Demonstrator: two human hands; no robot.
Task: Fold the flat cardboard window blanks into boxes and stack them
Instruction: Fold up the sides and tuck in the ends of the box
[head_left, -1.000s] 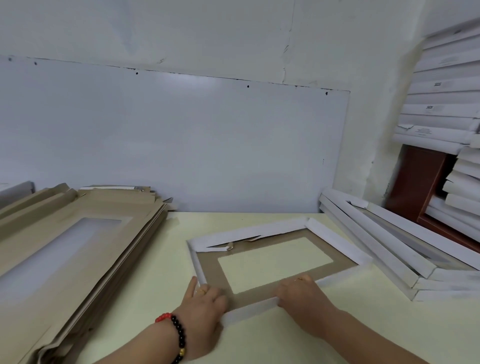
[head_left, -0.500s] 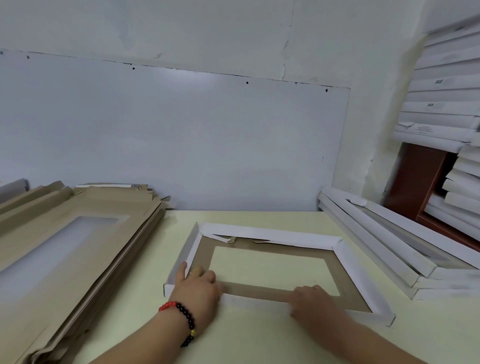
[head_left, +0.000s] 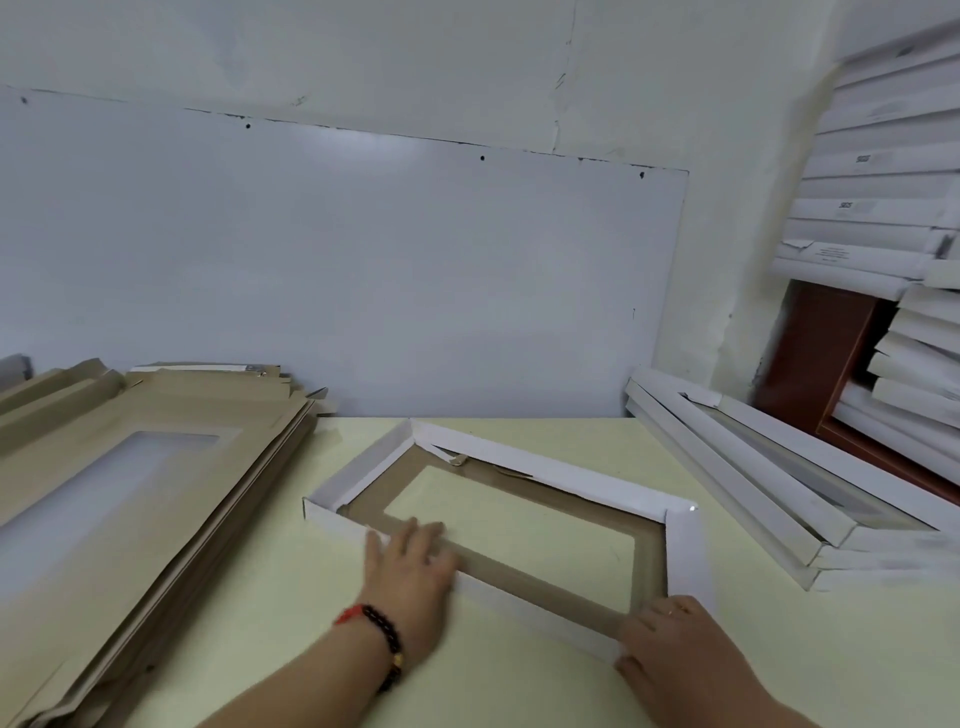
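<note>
Now you are working on one box that is lying in the middle of the surface, its white walls mostly up. A few done boxes are sitting stacked to your right, and many flat blanks are waiting on your left. Your left hand is pressing flat on the near wall with straight fingers, and your right hand is gripping the near right corner.
</note>
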